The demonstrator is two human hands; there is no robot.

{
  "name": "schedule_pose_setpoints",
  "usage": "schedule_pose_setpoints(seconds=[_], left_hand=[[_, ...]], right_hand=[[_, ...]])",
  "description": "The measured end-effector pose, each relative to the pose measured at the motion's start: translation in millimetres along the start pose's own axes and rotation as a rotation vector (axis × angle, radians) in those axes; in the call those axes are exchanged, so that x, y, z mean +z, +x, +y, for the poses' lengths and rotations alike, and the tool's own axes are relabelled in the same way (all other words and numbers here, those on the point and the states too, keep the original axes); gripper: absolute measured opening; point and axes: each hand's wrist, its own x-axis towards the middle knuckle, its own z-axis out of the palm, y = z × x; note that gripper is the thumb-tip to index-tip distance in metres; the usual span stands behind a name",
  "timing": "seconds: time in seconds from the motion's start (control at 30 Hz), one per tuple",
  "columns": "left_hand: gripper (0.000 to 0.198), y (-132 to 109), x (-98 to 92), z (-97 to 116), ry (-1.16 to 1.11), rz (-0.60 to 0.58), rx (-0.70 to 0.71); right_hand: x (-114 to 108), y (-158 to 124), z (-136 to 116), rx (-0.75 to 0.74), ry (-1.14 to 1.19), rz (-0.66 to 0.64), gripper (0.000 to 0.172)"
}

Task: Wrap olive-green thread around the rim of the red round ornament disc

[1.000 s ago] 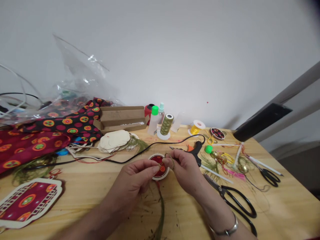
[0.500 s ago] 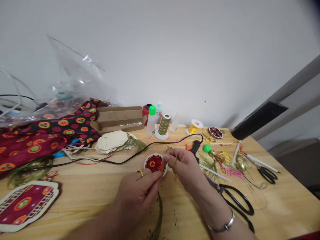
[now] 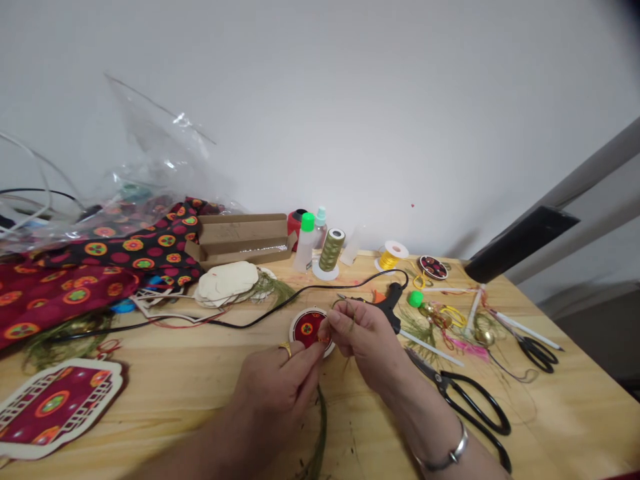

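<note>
My left hand [image 3: 283,380], with a gold ring, is closed in a pinch on a tassel of olive-green thread [image 3: 321,423] that trails below the fingers onto the wooden table. Against its fingertips, my right hand [image 3: 367,343] pinches a thin strand of olive thread [image 3: 341,302], which curves in a loop above the fingers. The exact point where the threads meet is hidden by the fingers. Just behind both hands lies a round ornament [image 3: 305,328] with a cream rim and dark red patterned fabric, partly covered by them.
Large black-handled scissors [image 3: 475,400] lie beside my right forearm, near a black glue gun [image 3: 390,307] whose cable crosses the table. An olive thread spool [image 3: 331,252] and a green-capped bottle [image 3: 304,245] stand at the wall. A lantern-shaped panel [image 3: 60,407] lies left.
The right fingertips have moved slightly down and in, closer to the left fingertips. The whole view has shifted a little; the things on the table lie as before.
</note>
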Motion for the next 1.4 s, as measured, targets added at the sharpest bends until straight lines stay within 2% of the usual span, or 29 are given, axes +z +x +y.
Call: schedule_pose_setpoints(seconds=[0.13, 0.3, 0.37, 0.47, 0.53, 0.6, 0.7, 0.77, 0.8, 1.03, 1.23, 1.4], left_hand=[[0.027, 0, 0.1, 2, -0.067, -0.057, -0.047], [0.022, 6, -12.9, 5, -0.212, -0.094, -0.227], [0.025, 11, -19.6, 4, -0.24, 0.055, -0.315], [0.018, 17, -25.3, 0, -0.278, 0.357, -0.426], [0.014, 20, -25.0, -1, -0.396, 0.452, -0.456], [0.021, 19, -21.9, 0, -0.603, 0.406, -0.467], [0.037, 15, -15.1, 3, -0.947, 0.153, -0.503], [0.047, 11, -10.9, 3, -1.05, 0.03, -0.521], [0.049, 10, -9.2, 3, -1.053, 0.004, -0.525], [0.042, 13, -7.8, 0, -0.982, -0.005, -0.549], [0.037, 23, -22.1, 7, -1.049, -0.038, -0.693], [0.026, 26, -26.8, 8, -0.987, 0.029, -0.707]], right_hand=[[1, 0, 0, 0.036, 0.038, 0.004, 0.025], [-5, 2, 0, 0.009, 0.038, 0.006, 0.025], [-8, 2, 0, -0.005, 0.024, 0.004, 0.024], [-8, 1, 1, -0.002, -0.039, 0.015, 0.024], [-6, 0, 0, 0.007, -0.083, 0.024, 0.024], [-3, -1, 0, 0.008, -0.12, 0.022, 0.024], [2, -2, -1, -0.019, -0.191, 0.014, 0.022], [6, -3, -1, -0.047, -0.23, 0.003, 0.022], [7, -3, 0, -0.053, -0.239, -0.003, 0.022], [11, -4, 3, -0.04, -0.257, 0.006, 0.022], [8, -2, 3, -0.034, -0.298, 0.024, 0.021], [8, -1, 2, -0.007, -0.262, 0.012, 0.021]])
